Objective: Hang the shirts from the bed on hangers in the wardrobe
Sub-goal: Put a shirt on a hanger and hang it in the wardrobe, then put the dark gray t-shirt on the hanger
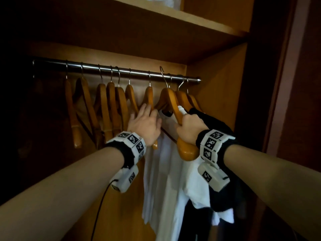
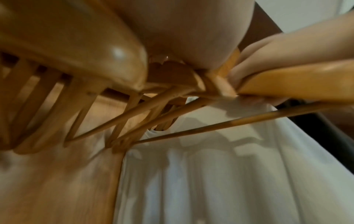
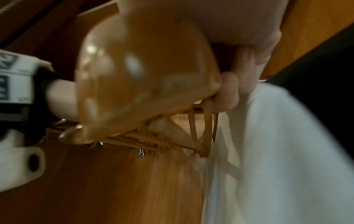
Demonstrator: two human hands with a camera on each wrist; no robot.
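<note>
A white shirt (image 1: 165,180) hangs on a wooden hanger (image 1: 171,100). My right hand (image 1: 188,126) grips that hanger's near arm. Its metal hook (image 1: 163,73) slants up across the wardrobe rail (image 1: 104,69); I cannot tell whether it rests on it. My left hand (image 1: 145,120) lies with straight fingers against the neighbouring empty hanger (image 1: 149,96), just left of the shirt. In the right wrist view, curled fingers (image 3: 229,91) clasp the hanger's rounded end (image 3: 143,75) beside the white cloth (image 3: 277,151). The left wrist view looks up past the palm (image 2: 182,30) at the shirt (image 2: 210,166).
Several empty wooden hangers (image 1: 111,105) fill the rail to the left. A dark garment (image 1: 218,126) hangs at the right end, against my right wrist. A shelf (image 1: 173,21) sits above the rail. The wardrobe's side wall (image 1: 217,84) closes in on the right.
</note>
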